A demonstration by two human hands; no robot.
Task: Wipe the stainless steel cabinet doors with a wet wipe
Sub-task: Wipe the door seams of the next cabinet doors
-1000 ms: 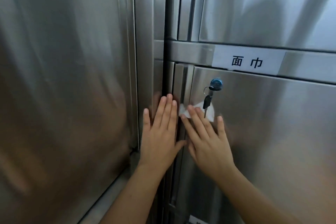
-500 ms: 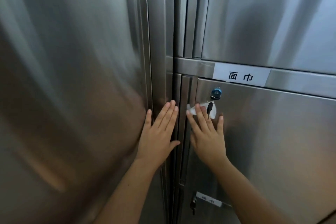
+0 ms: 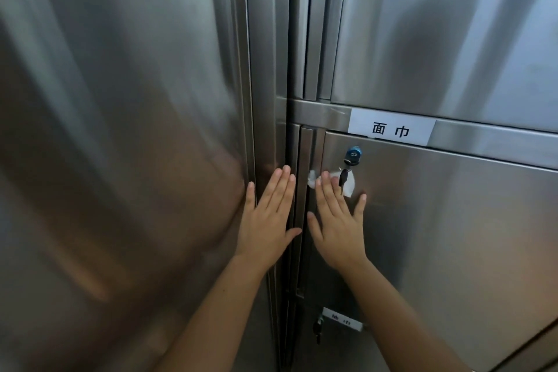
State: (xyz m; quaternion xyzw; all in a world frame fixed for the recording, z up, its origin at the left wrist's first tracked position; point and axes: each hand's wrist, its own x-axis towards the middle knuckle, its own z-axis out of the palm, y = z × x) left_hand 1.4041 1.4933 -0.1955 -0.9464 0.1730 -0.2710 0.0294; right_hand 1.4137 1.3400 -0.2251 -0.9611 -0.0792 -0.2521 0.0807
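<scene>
My right hand [image 3: 339,226] lies flat on the stainless steel cabinet door [image 3: 453,235], fingers spread, pressing a white wet wipe [image 3: 350,183] against the steel just below the lock. Most of the wipe is hidden under my fingers. My left hand [image 3: 267,214] rests flat and empty on the vertical frame strip [image 3: 265,100] beside the door's left edge, fingers together, thumb out.
A blue-capped lock [image 3: 352,154] with a hanging key [image 3: 342,178] sits right above my right fingertips. A white label [image 3: 391,127] is stuck on the rail above. A large steel panel [image 3: 120,130] fills the left. A lower door has another label [image 3: 342,318] and key.
Both hands have slid slightly up the cabinet, the wipe now reaching beneath the hanging key. My view has drawn back and tilted down, showing the lower door's label.
</scene>
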